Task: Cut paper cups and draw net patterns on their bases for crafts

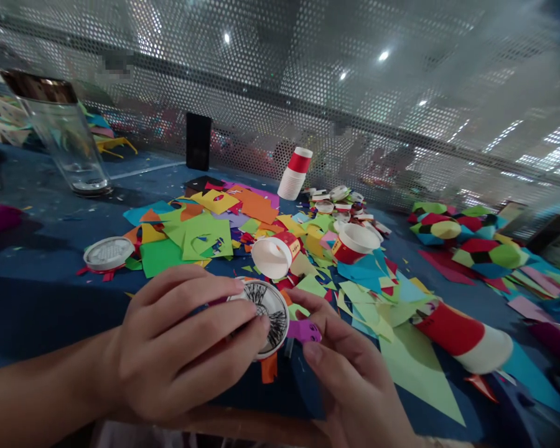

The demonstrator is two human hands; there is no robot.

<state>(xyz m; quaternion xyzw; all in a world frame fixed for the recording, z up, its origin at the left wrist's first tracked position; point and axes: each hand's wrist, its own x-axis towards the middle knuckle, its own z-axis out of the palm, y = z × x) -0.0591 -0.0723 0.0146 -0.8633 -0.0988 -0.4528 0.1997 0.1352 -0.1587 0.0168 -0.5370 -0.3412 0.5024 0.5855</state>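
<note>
In the middle front is a small paper turtle (pixel 276 314), made of a round white cup base with black scribbled lines on top. A purple paper head (pixel 304 331) with drawn eyes sticks out on its right, and an orange paper leg (pixel 269 368) hangs below. My left hand (pixel 191 336) wraps over its left side, fingertips resting on the scribbled top. My right hand (pixel 350 367) has its index finger by the rim and its thumb against the purple head. The turtle's far left side is hidden beneath my left fingers.
Coloured paper scraps (pixel 205 236) cover the blue table. A similar disc (pixel 109 253) lies left. Cut cups (pixel 275 255) lie behind my hands; a red-and-white cup (pixel 466 336) lies right. Farther back stand a glass bottle (pixel 70 137), a black phone-like slab (pixel 198 142) and stacked cups (pixel 295 173).
</note>
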